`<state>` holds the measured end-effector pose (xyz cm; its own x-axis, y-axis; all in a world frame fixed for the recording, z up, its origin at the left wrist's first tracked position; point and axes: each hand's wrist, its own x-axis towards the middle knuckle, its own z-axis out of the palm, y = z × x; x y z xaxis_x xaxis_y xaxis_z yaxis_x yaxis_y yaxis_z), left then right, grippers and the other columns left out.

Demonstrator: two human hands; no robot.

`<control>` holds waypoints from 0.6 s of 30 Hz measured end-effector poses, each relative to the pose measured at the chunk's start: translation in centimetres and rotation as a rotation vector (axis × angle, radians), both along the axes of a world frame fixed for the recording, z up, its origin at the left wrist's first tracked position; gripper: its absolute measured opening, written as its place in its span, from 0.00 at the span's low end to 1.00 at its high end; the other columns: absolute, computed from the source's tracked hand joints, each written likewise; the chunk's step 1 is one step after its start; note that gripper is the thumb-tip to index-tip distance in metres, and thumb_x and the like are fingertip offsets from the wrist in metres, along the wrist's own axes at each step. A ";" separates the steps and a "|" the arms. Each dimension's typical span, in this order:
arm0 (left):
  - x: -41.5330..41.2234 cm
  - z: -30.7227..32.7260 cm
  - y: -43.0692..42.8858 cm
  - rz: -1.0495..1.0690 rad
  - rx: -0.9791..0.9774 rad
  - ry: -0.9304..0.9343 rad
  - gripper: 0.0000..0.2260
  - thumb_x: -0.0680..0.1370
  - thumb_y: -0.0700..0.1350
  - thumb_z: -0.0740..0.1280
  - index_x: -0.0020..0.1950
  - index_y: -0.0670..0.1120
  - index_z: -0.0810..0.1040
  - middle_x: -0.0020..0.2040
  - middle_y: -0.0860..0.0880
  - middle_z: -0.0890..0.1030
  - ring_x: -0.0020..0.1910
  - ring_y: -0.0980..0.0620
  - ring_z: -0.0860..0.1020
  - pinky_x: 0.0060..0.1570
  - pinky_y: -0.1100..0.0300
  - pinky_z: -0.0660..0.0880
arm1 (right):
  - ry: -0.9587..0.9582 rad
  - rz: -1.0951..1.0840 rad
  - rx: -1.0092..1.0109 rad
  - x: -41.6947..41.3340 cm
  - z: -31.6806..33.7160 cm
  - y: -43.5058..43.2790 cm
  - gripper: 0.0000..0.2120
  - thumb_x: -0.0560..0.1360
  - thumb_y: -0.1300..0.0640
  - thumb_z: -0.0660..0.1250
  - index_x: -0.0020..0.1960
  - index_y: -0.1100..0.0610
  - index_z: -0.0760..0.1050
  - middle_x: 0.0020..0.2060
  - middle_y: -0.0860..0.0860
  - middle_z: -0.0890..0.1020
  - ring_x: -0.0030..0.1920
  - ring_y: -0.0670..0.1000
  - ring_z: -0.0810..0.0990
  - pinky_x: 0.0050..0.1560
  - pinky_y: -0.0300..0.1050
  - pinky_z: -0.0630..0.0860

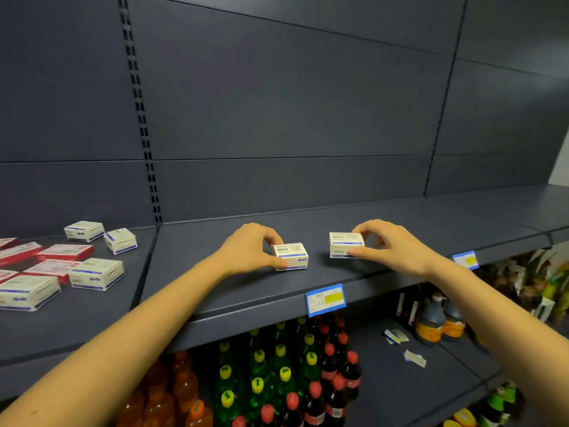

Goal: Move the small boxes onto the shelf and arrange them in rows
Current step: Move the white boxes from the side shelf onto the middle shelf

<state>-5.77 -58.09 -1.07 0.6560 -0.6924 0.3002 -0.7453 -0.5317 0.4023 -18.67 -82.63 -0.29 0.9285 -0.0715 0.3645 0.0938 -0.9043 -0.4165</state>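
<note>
The dark shelf (246, 297) carries everything, with bottles (283, 374) ranked on the shelf below. White and red boxes (97, 274) lie scattered at its left end. Midway along, nearer the front edge than the back, the left hand (249, 246) pinches one small box (292, 255) resting on the shelf. Just beside it, apart, the right hand (391, 241) grips another small box (346, 245).

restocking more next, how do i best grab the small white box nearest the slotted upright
Probably from above and in front: thumb on the near long face of the small white box, fingers on its far face. It lies flat, top bare, turned slightly, so turn the grip to match. A second box lies close at its left end.
</note>
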 end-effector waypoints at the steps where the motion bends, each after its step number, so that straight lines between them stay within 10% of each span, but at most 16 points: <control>1: 0.1 -0.2 -0.4 0.008 0.000 0.001 0.17 0.68 0.52 0.74 0.53 0.48 0.80 0.51 0.53 0.82 0.45 0.58 0.74 0.44 0.61 0.71 | -0.008 0.014 0.005 0.5 -0.2 -0.4 0.14 0.73 0.47 0.68 0.56 0.49 0.73 0.52 0.44 0.77 0.43 0.40 0.72 0.40 0.33 0.69; 18: -2.5 -1.3 -0.5 0.292 -0.260 0.040 0.11 0.73 0.51 0.69 0.53 0.49 0.79 0.47 0.56 0.79 0.45 0.57 0.75 0.43 0.75 0.69 | 0.157 0.364 -0.032 7.3 -1.2 -2.3 0.20 0.71 0.43 0.68 0.60 0.49 0.72 0.55 0.42 0.77 0.48 0.39 0.73 0.43 0.26 0.69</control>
<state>-8.26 -58.58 -2.37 0.8292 -0.3788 0.4110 -0.5584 -0.5958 0.5773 -11.34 -84.95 -1.52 0.9355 0.2819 0.2129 0.3484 -0.8363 -0.4233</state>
